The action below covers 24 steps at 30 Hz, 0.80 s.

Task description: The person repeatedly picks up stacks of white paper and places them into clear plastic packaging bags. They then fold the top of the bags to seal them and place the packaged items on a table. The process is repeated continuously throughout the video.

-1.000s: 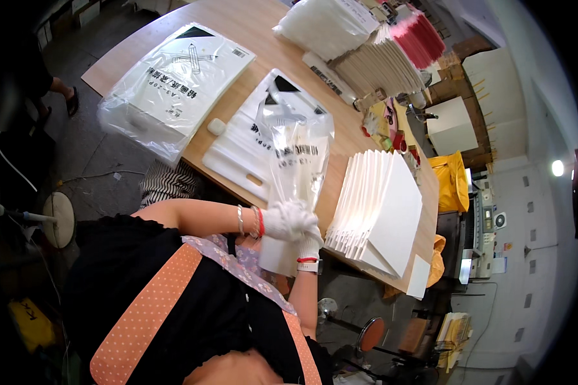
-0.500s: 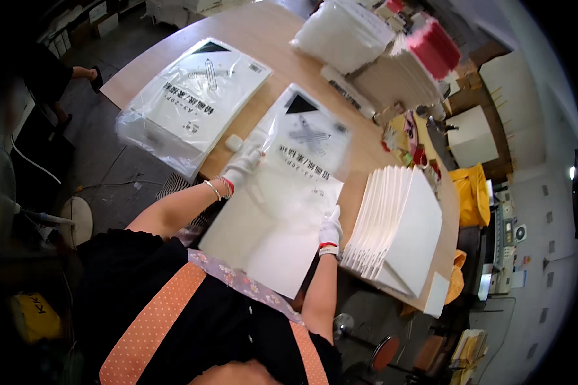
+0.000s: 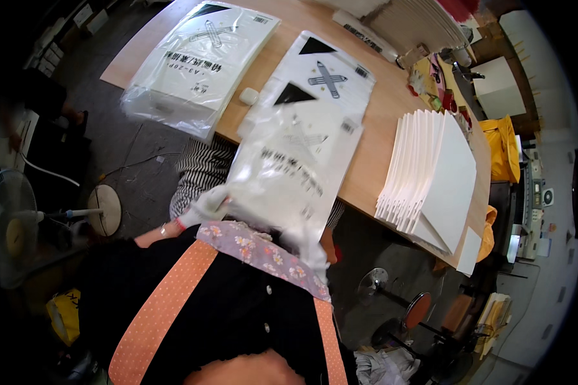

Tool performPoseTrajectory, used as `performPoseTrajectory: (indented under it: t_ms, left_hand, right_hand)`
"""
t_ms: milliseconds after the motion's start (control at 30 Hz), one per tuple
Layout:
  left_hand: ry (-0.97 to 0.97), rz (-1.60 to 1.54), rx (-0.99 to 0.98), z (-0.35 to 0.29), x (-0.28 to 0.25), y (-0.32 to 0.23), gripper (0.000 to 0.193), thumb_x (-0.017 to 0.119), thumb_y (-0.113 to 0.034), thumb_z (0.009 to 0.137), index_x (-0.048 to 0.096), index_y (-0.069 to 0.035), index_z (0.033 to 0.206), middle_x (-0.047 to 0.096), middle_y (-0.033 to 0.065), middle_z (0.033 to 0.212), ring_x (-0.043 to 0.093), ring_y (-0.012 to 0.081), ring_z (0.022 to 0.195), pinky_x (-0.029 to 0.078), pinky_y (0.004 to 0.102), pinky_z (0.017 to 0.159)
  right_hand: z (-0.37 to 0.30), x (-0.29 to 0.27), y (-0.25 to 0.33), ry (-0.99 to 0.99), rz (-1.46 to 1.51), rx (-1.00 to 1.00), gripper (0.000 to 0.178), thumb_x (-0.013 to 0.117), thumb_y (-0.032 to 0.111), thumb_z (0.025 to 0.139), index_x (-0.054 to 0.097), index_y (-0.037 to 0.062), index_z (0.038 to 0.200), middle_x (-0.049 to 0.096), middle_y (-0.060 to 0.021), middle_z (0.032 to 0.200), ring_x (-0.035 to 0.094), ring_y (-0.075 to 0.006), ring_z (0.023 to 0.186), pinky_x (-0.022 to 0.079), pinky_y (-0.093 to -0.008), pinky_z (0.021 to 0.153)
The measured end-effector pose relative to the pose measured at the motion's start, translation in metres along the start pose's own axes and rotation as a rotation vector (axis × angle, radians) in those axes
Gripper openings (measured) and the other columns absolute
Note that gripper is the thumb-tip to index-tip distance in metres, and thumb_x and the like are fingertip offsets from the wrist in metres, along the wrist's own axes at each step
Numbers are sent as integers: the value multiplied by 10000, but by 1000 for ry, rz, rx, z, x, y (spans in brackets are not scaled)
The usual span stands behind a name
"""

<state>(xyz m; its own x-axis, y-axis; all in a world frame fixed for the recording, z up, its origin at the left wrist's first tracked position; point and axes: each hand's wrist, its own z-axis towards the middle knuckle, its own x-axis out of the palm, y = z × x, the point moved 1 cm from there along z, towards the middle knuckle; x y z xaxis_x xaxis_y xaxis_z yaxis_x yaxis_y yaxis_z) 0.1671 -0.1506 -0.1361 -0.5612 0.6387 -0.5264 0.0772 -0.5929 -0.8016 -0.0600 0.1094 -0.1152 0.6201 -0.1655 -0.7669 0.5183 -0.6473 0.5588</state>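
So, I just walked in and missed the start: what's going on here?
A person's gloved left hand and right hand, both blurred, are at the near end of a printed clear bag with white paper. The bag overlaps another printed bag on the table, between a wrapped stack and a fanned white stack.

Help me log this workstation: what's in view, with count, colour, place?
table: one, tan, centre
bagged stack: one, white, table's left
printed packet: one, white, at the hands
printed pile: one, white, partly under packet
small object: one, white, beside pile
fanned stack: one, white, table's right
bags: several, yellow, right and lower left
fan: one, grey, left
stool: one, orange, lower right
clutter: uncounted, mixed, far end
other person: one, dark clothing, upper left
left hand: one, white glove, packet's left corner
right hand: one, white glove, packet's near edge
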Motion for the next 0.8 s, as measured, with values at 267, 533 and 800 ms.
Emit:
performPoseTrajectory:
  t_ms: [267, 533, 800]
  left_hand:
    - [-228, -352, 38, 76, -18, -58, 129, 561, 28, 713, 547, -24, 830, 564, 97, 790, 579, 218, 716, 472, 327, 642]
    - [-469, -350, 565, 105, -96, -126, 124, 590, 19, 713, 501, -63, 738, 547, 81, 781, 562, 235, 682, 454, 311, 575]
    - [-905, 93, -116, 90, -221, 56, 156, 398, -47, 841, 508, -76, 947, 550, 51, 948, 528, 134, 776, 446, 259, 724]
  right_hand:
    - [37, -11, -98, 340, 1624, 108, 398, 500, 260, 909, 460, 69, 1256, 545, -92, 1140, 538, -210, 983, 466, -291, 798]
    - [103, -8, 85, 6, 938, -263, 325, 547, 206, 863, 506, 47, 1144, 571, -105, 1016, 558, -224, 847, 466, -324, 694]
    - [199, 77, 244, 507, 1111, -286, 122, 548, 52, 754, 561, 55, 875, 534, -73, 741, 498, -143, 559, 448, -329, 502]
